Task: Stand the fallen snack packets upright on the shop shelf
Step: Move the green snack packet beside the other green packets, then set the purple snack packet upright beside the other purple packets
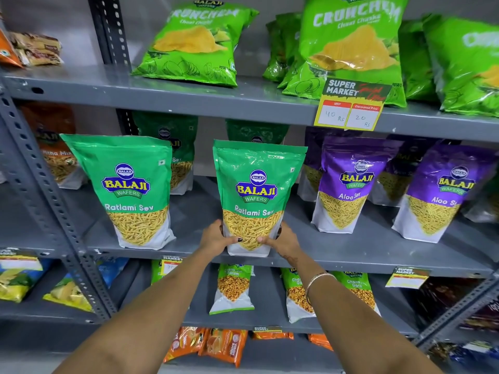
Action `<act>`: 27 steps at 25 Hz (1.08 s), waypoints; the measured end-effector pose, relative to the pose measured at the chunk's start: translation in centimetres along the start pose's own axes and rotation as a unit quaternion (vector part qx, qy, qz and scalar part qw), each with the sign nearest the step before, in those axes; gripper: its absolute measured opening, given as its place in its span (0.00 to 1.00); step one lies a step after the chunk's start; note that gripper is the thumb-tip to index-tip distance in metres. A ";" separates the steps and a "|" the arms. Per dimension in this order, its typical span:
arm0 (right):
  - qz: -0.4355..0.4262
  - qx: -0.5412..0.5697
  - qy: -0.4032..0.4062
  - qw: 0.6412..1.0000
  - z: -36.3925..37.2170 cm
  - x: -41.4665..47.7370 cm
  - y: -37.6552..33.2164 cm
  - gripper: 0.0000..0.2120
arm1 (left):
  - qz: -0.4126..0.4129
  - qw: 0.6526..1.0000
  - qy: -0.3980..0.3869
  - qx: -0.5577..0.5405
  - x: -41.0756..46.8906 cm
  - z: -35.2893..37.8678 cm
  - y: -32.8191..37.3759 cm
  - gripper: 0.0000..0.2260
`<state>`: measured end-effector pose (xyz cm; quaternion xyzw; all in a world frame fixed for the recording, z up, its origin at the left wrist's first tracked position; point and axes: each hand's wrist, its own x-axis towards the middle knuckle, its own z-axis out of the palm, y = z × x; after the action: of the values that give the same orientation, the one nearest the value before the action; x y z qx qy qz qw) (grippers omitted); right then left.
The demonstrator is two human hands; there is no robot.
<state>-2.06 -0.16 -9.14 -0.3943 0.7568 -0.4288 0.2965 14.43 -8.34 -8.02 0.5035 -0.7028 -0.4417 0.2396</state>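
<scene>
Grey shelf point(351, 255): two hands point(253, 240) clasp one of two green Ratlami Sev packets point(256, 195).

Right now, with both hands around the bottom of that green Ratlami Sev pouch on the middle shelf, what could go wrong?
1. The green Ratlami Sev pouch stands at the grey metal shelf's front edge; once the left hand and right hand let go, it might tip forward.
2. The grip is low, so the tall top could sag sideways.
3. The neighbouring green Ratlami Sev pouch already leans and may topple.
</scene>
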 end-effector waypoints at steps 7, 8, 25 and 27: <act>0.008 -0.007 -0.020 1.000 -0.2 0.1 -0.1 0.38 | -0.014 0.998 -0.042 0.048 0.5 -0.6 0.5 0.26; 0.015 0.000 -0.028 0.999 -0.5 0.0 0.0 0.39 | -0.035 0.994 -0.066 0.082 0.6 -1.0 0.6 0.28; 0.043 0.038 0.103 0.993 -23.5 8.3 10.6 0.48 | -0.026 0.990 -0.134 -0.041 4.8 20.4 11.8 0.41; 0.031 0.091 0.023 0.995 -24.4 10.1 11.6 0.44 | -0.019 0.990 -0.089 -0.107 5.9 22.7 12.6 0.43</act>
<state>-30.40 5.05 -9.34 -0.3318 0.7330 -0.4954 0.3275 -11.76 -3.91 -9.05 0.4470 -0.6603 -0.5620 0.2199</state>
